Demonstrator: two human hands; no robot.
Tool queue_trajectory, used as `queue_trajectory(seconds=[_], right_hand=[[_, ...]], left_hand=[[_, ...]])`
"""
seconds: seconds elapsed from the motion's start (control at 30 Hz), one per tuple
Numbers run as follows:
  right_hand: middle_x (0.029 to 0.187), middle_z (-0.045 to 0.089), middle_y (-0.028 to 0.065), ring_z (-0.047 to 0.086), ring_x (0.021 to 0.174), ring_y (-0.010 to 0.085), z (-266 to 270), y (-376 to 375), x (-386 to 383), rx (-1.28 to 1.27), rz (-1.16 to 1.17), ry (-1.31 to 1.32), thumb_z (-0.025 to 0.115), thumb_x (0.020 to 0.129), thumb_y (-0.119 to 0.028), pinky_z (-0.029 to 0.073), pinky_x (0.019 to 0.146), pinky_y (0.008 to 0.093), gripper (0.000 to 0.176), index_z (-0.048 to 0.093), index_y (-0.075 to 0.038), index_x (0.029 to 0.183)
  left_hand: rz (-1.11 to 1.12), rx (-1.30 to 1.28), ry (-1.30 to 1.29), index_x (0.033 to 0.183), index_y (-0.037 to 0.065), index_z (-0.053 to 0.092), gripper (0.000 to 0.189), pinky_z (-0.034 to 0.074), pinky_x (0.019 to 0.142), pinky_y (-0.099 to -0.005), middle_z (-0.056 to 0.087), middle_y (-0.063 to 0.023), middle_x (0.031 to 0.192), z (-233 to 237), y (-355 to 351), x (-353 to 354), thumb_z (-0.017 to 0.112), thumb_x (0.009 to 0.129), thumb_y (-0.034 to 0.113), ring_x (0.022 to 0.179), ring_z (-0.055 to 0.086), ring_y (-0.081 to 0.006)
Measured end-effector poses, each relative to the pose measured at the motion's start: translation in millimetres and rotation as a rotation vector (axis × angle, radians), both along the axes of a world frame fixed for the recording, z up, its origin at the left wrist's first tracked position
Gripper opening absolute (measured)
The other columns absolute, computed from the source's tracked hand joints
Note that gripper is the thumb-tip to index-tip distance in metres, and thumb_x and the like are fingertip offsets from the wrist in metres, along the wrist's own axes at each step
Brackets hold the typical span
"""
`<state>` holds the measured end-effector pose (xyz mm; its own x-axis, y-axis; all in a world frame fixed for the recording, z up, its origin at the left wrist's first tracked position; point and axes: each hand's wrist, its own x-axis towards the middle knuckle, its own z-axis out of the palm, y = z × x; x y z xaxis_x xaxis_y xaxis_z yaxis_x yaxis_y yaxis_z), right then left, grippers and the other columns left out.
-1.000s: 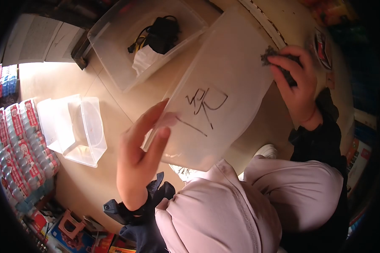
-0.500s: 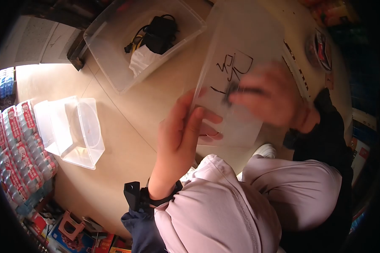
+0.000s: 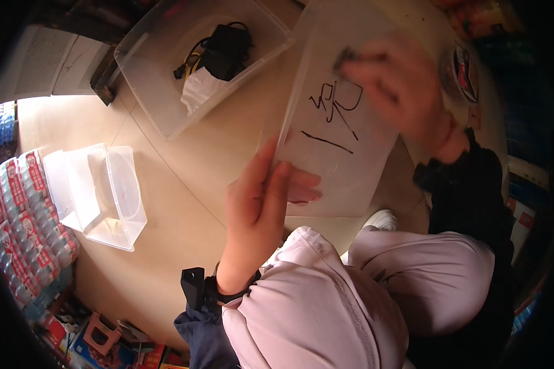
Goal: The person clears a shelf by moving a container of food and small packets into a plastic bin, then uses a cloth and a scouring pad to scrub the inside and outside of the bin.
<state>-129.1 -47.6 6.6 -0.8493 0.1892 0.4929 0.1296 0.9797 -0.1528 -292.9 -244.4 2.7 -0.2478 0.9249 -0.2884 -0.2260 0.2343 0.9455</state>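
Note:
A large translucent plastic box [image 3: 332, 190] stands in front of my knees, its flat face turned up towards me. Black handwritten strokes [image 3: 332, 101] run across that face. My left hand [image 3: 261, 190] grips its near left edge, thumb on one side and fingers wrapped round the other. Higher up, my right hand [image 3: 406, 86] is closed on a dark marker [image 3: 346, 58], smeared by motion, just over the box's face above the strokes.
Beyond the box lies an open clear bin [image 3: 166, 126] holding a black cabled device [image 3: 228, 49] and white paper or plastic. A smaller clear container [image 3: 95, 190] sits on the floor to the left. Shrink-wrapped cans or bottles [image 3: 28, 227] are stacked at far left, with colourful boxes [image 3: 104, 350] below.
My right hand has moved up the box with the marker, away from the lower strokes. A long slanting line now shows in full there. My left hand keeps its grip.

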Motion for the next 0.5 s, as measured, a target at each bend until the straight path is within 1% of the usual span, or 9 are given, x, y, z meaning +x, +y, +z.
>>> queue_trajectory(seconds=[0.07, 0.1, 0.2, 0.27, 0.3, 0.37, 0.4, 0.47, 0.5], right_hand=[[0.094, 0.058, 0.0043, 0.057, 0.084, 0.0263, 7.0, 19.9, -1.5, -0.052, -0.120, 0.019, 0.067, 0.067, -0.013, 0.048, 0.073, 0.0395, 0.027, 0.067, -0.009, 0.093], [0.094, 0.058, 0.0043, 0.057, 0.084, 0.0263, 7.3, 18.1, -1.8, -0.052, -0.119, 0.018, 0.067, 0.067, -0.013, 0.048, 0.073, 0.0395, 0.027, 0.067, -0.009, 0.093], [0.090, 0.058, 0.0035, 0.057, 0.082, 0.0246, 8.3, -9.9, -2.5, 0.037, -0.014, -0.041, 0.068, 0.068, -0.013, 0.048, 0.071, 0.0372, 0.023, 0.068, -0.009, 0.091], [0.087, 0.058, 0.0031, 0.056, 0.080, 0.0257, 7.4, -45.3, -2.9, -0.082, 0.252, -0.053, 0.068, 0.069, -0.013, 0.047, 0.071, 0.0385, 0.021, 0.068, -0.011, 0.090], [0.087, 0.058, 0.0031, 0.056, 0.080, 0.0257, 5.0, -39.8, -3.3, -0.081, 0.251, -0.055, 0.068, 0.069, -0.013, 0.047, 0.071, 0.0385, 0.021, 0.068, -0.011, 0.090], [0.087, 0.058, 0.0025, 0.055, 0.078, 0.0235, -1.4, -14.8, -5.8, 0.089, 0.034, 0.055, 0.067, 0.069, -0.014, 0.047, 0.070, 0.0360, 0.019, 0.069, -0.011, 0.087], [0.087, 0.058, 0.0025, 0.055, 0.078, 0.0235, 0.0, -1.5, -6.3, 0.091, 0.034, 0.054, 0.067, 0.069, -0.014, 0.047, 0.070, 0.0360, 0.019, 0.069, -0.011, 0.087], [0.090, 0.058, 0.0019, 0.056, 0.080, 0.0238, 7.6, 19.2, -5.9, -0.072, -0.136, 0.038, 0.066, 0.069, -0.014, 0.049, 0.074, 0.0380, 0.020, 0.068, -0.011, 0.089], [0.090, 0.058, 0.0019, 0.056, 0.080, 0.0238, 8.1, 13.8, -6.3, -0.072, -0.135, 0.038, 0.066, 0.069, -0.014, 0.049, 0.074, 0.0380, 0.020, 0.068, -0.011, 0.089]], left_hand=[[0.008, 0.035, 0.031, 0.138, -0.006, 0.040, 0.041, 0.055, 0.067, -0.0255, 0.069, -0.0127, 0.084, -2.0, -0.1, 1.5, 0.040, 0.103, 0.015, 0.075, 0.069, -0.0189], [0.016, 0.068, 0.062, 0.137, -0.006, 0.041, 0.041, 0.055, 0.067, -0.0255, 0.070, -0.0126, 0.083, -3.3, 0.3, 2.1, 0.041, 0.103, 0.016, 0.076, 0.069, -0.0187], [-0.005, 0.074, 0.134, 0.137, -0.007, 0.042, 0.041, 0.054, 0.069, -0.0255, 0.070, -0.0125, 0.082, -7.3, 1.1, 0.2, 0.042, 0.103, 0.015, 0.076, 0.069, -0.0186], [-0.005, 0.086, 0.179, 0.137, -0.007, 0.042, 0.041, 0.054, 0.070, -0.0255, 0.070, -0.0124, 0.082, -9.5, 0.0, 0.3, 0.042, 0.103, 0.015, 0.076, 0.069, -0.0185], [-0.003, 0.097, 0.229, 0.136, -0.007, 0.042, 0.040, 0.054, 0.070, -0.0254, 0.070, -0.0122, 0.083, -10.0, -0.4, 0.5, 0.042, 0.102, 0.015, 0.076, 0.069, -0.0184], [0.003, 0.101, 0.193, 0.137, -0.007, 0.042, 0.040, 0.054, 0.071, -0.0254, 0.070, -0.0121, 0.082, -8.2, 0.4, 1.5, 0.042, 0.103, 0.015, 0.076, 0.069, -0.0183], [0.011, 0.103, 0.159, 0.137, -0.007, 0.042, 0.040, 0.054, 0.072, -0.0255, 0.070, -0.0119, 0.082, -6.9, 0.7, 1.5, 0.042, 0.103, 0.015, 0.077, 0.069, -0.0182], [0.007, 0.091, 0.140, 0.137, -0.007, 0.042, 0.040, 0.054, 0.072, -0.0255, 0.070, -0.0118, 0.082, -4.9, 1.1, 1.6, 0.042, 0.103, 0.015, 0.077, 0.069, -0.0181], [0.001, 0.078, 0.120, 0.137, -0.006, 0.042, 0.040, 0.054, 0.073, -0.0255, 0.070, -0.0116, 0.082, -4.6, 1.5, 1.7, 0.041, 0.103, 0.016, 0.078, 0.069, -0.0181]])
